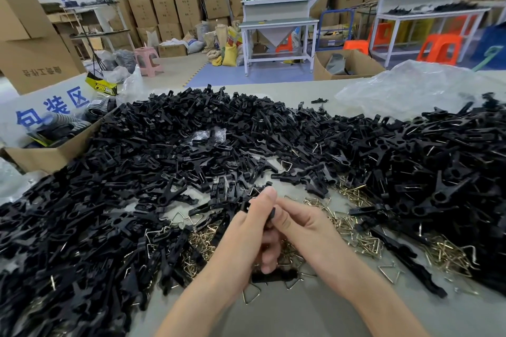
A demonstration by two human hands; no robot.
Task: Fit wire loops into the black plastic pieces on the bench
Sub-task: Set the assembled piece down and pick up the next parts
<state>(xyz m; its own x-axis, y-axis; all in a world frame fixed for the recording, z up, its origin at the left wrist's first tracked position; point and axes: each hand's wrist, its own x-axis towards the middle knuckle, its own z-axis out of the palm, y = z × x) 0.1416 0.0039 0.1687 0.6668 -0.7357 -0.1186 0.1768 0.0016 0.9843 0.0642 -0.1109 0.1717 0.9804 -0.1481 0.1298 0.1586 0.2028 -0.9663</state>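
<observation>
**Holding one black piece between both hands, above the loose wire**

Gripping is easy here, I judge, because the black plastic piece [272, 215] looks light and stiff, with hard edges that do not slip much. It is small, so I should hold it by its flat sides, near the end where the wire must enter, and leave that end free. The wire loops [446, 256] are thin bent metal in a triangle form. They probably spring a little and tangle with each other, so it is better to lift one by a corner than to pull from the middle of a pile.

My left hand [243, 235] has its fingers curled round the piece, with the thumb pointing up along it. My right hand [304, 230] pinches the same piece from the other side, thumb against fingers. Both hands touch each other, and most of the piece is hidden between them. I cannot tell if a loop is already in my fingers.

The hands are over the bench [301, 317], near its front edge. Loose loops lie directly under and beside them, and one single loop [250, 294] lies just below my left wrist. The big heap of black pieces [164, 156] surrounds this spot on the left, behind and on the right.
</observation>
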